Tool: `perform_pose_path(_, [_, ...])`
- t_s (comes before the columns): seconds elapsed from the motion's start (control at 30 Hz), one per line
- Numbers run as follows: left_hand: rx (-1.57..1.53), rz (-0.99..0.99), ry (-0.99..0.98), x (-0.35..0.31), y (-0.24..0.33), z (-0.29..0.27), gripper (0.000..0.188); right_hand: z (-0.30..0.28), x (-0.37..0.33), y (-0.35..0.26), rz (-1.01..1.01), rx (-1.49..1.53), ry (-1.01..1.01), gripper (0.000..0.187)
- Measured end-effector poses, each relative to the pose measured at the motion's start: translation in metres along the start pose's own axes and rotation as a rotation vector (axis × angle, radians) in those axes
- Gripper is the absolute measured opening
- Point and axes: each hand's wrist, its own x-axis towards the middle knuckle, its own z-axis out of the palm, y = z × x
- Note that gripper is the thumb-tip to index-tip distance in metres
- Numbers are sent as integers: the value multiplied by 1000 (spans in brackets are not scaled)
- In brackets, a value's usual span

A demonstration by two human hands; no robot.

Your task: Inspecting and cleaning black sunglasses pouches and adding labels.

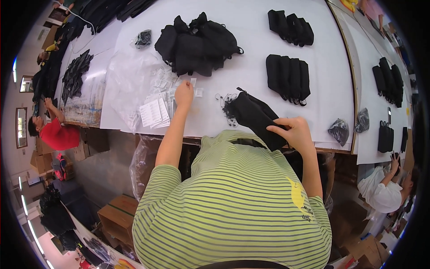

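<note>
My right hand grips the near end of a black fabric pouch, thumb and fingers around its edge. The pouch slants over the table edge in front of my shirt. Beside its far end sits a tangle of thin black strings. My left hand is closed over the table among small white tags; whatever its fingers hold, if anything, is hidden. One small white tag shows right at its fingertips. Just left of that wrist, printed white cards lie in an overlapping stack.
A heap of black pouches lies beyond my hands. Two neat rows, a far row and a nearer row, lie at the right. A plastic-wrapped black bundle rests near the front edge. Co-workers in red and white are at either side.
</note>
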Motion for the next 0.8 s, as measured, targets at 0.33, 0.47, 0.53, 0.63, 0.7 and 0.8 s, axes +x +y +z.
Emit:
perform_pose_path(0.33, [-451,671,-170,-65,172,-143,16,14,38,-13,-380,-356,30,19])
perform_pose_path(0.47, [-437,619,-184,-62,166,-138,37,14,44,-18,-446,-345,93,19])
perform_pose_path(0.53, [-549,504,-101,-62,153,-122,48,13,43,-22,-456,-274,216,18])
perform_pose_path(0.63, [-1658,-300,-615,-77,132,-93,39,15,40,-31,-457,-135,274,18])
perform_pose_path(0.7, [-1644,-332,-555,-79,139,-90,36,20,39,-30,-441,-108,278,19])
perform_pose_path(0.8, [-1514,-306,-400,-74,144,-89,31,28,37,-24,-350,-18,250,20])
